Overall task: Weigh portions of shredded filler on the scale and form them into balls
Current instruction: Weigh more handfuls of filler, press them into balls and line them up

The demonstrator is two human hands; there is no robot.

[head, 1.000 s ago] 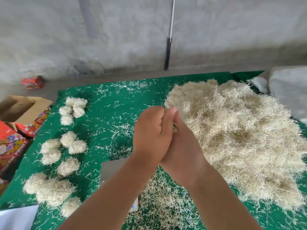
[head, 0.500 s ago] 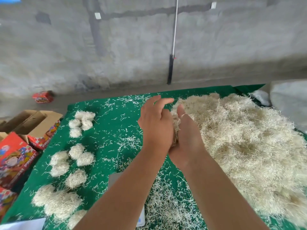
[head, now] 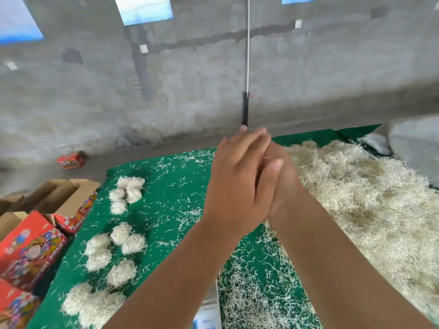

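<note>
My left hand (head: 237,186) and my right hand (head: 282,186) are raised above the table, palms pressed flat against each other with the fingers fairly straight. Whatever lies between the palms is hidden. A big pile of pale shredded filler (head: 356,210) covers the right side of the green cloth (head: 171,186). Several finished filler balls lie on the left in groups: a far group (head: 127,193), a middle group (head: 128,238) and a near clump (head: 90,302). A corner of the scale (head: 209,312) shows under my left forearm.
Loose strands (head: 256,293) litter the cloth near the scale. Red printed boxes (head: 28,252) and an open cardboard box (head: 59,195) stand off the table's left edge. A small red box (head: 71,160) lies on the floor. A pole (head: 245,108) leans on the wall; a white sack (head: 415,136) sits far right.
My hands rose and went from cupping visible filler to pressing flat together, hiding it. The camera tilted upward, showing more wall.
</note>
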